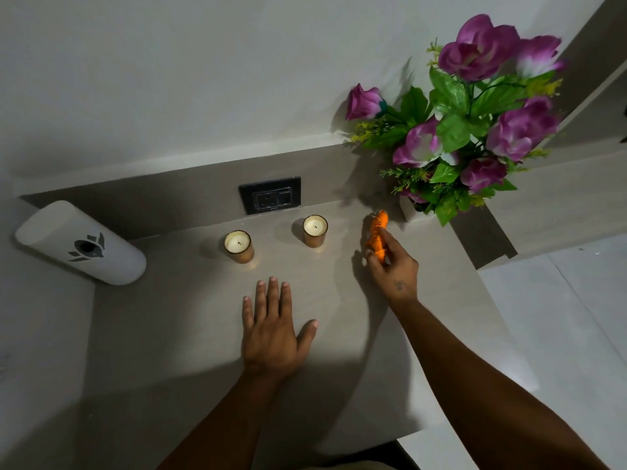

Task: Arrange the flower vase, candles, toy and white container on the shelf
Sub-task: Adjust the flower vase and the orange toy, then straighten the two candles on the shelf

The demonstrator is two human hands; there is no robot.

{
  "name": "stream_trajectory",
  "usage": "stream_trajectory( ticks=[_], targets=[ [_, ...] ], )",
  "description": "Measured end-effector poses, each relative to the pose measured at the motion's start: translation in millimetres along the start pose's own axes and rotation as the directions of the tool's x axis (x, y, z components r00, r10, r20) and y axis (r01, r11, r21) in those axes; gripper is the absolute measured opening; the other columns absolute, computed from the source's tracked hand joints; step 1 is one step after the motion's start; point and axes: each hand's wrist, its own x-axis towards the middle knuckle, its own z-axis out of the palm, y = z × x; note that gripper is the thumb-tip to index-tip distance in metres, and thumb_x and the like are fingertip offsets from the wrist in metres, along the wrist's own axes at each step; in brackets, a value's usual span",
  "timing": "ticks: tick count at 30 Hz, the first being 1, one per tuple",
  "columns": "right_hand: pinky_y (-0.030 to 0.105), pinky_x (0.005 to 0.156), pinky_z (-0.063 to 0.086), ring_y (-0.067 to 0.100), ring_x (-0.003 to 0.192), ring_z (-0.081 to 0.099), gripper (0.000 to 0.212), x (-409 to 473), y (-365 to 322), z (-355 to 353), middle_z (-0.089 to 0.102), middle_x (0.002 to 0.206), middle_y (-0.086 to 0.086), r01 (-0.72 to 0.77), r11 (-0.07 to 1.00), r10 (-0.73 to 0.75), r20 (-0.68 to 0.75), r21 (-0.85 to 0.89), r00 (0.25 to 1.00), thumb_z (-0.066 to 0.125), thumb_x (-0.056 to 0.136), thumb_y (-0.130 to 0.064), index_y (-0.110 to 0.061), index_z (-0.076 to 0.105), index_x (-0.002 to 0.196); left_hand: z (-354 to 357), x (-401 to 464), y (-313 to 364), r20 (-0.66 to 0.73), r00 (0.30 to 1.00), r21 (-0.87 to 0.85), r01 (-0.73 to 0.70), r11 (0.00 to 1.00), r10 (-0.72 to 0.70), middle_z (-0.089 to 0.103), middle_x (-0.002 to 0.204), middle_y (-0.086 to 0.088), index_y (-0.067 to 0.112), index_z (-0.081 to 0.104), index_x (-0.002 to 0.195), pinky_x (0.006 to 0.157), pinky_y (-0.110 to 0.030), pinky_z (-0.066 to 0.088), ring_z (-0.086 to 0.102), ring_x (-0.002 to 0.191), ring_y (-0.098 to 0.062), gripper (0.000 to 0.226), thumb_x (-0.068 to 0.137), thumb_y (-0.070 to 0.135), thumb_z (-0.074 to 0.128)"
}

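Nearest the camera, the left hand was laid flat on the shelf, fingers spread, holding nothing. An orange toy was gripped by the right hand beside the flower vase. Two candles were stood before the socket, and the white container was seen far left.

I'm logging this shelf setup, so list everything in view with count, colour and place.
white container: one, white with a dark emblem, far left of the shelf
candles: two, cream wax in gold glasses, centre back
socket plate: one, black, on the back panel
toy: one, orange with black stripes, right of the candles
flower vase: one, white, purple flowers, back right
left hand: flat on the shelf, empty
right hand: grip on the toy
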Motion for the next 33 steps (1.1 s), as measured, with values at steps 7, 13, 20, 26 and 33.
stream_trajectory(
  ticks=[7, 13, 20, 26, 33],
  targets=[
    [0.042, 0.115, 0.039, 0.028, 0.14, 0.046, 0.095, -24, 2, 3, 0.044, 0.155, 0.012, -0.236, 0.966, 0.237, 0.005, 0.103, 0.972, 0.08, 0.085, -0.029, -0.015, 0.021, 0.158, 3, 2, -3, 0.001, 1.0, 0.0, 0.003, 1.0, -0.003, -0.006, 0.171, -0.009, 0.02, -0.002, 0.162, 0.126, -0.058, -0.001, -0.011, 0.157, -0.032, 0.094, 0.091, 0.082, 0.007],
    [0.047, 0.121, 0.026, 0.029, 0.15, 0.026, 0.076, -123, 6, 32, 0.029, 0.164, 0.008, 0.037, 0.937, 0.004, 0.116, -0.346, 0.993, 0.053, 0.095, -0.057, -0.02, 0.026, 0.156, 7, -8, -25, -0.034, 0.998, -0.022, -0.058, 0.998, 0.057, 0.005, 0.172, -0.005, 0.024, 0.008, 0.162, 0.127, -0.055, 0.007, -0.004, 0.158, -0.027, 0.085, 0.096, 0.077, 0.012],
    [0.049, 0.125, -0.007, 0.029, 0.156, -0.008, 0.087, -124, -2, 67, 0.002, 0.17, 0.01, 0.309, 0.724, -0.082, 0.368, -0.617, 0.926, 0.018, 0.098, -0.073, -0.014, 0.012, 0.162, 3, -12, -38, -0.067, 0.996, -0.049, 0.047, 0.998, -0.05, 0.005, 0.172, -0.004, 0.023, 0.01, 0.162, 0.126, -0.057, 0.003, -0.004, 0.158, -0.028, 0.089, 0.093, 0.079, 0.014],
    [0.047, 0.119, 0.019, 0.029, 0.155, 0.013, 0.097, -69, -15, 79, 0.017, 0.169, 0.003, 0.125, 0.912, 0.005, 0.315, -0.39, 0.949, 0.04, 0.086, -0.086, -0.03, 0.009, 0.16, -10, 6, -41, -0.089, 0.943, -0.357, 0.27, 0.894, -0.321, 0.012, 0.171, -0.008, 0.016, 0.008, 0.162, 0.129, -0.047, 0.003, 0.006, 0.158, -0.025, 0.105, 0.087, 0.08, 0.044],
    [0.06, 0.116, 0.034, 0.035, 0.15, 0.028, 0.089, -17, -24, 95, 0.03, 0.163, 0.004, -0.011, 0.941, 0.085, 0.206, -0.337, 0.975, 0.051, 0.084, -0.08, -0.032, 0.02, 0.152, -21, 54, -57, -0.131, 0.86, -0.603, 0.325, 0.728, -0.492, 0.028, 0.166, -0.011, 0.016, 0.025, 0.157, 0.129, -0.043, 0.005, 0.02, 0.156, -0.027, 0.099, 0.084, 0.064, 0.07]
  ],
)
